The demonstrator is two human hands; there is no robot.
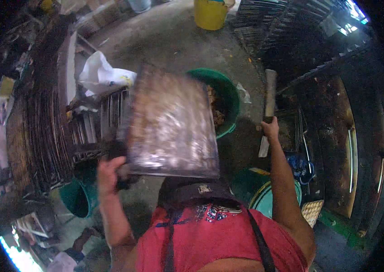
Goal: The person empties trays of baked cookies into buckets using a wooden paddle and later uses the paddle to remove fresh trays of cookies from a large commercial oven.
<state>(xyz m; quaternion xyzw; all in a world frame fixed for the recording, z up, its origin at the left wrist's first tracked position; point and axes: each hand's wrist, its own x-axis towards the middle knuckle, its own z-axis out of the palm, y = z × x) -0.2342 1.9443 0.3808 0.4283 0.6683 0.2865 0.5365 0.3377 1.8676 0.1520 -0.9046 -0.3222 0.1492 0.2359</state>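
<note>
My left hand (109,174) is closed at the lower left corner of a flat rectangular tray (171,122). The tray has a dark rim and a shiny, brown-stained surface, smeared by motion. It is raised in front of me and hides part of a round green tub (235,102), in which brown pieces (218,113) show. Away to the right, my right hand (271,129) is closed round a long, flat, narrow tool (270,93), pale with a dark band by the fingers. This tool stands nearly upright, and its exact kind cannot be made out.
Stacks of thin trays (49,131) line the left, with a white sack (103,75) beside them. A yellow bucket (210,16) stands far off. Near me are a green bin (76,197) at left and a lidded container (280,197) at right. Dark racks (287,27) fill the far right.
</note>
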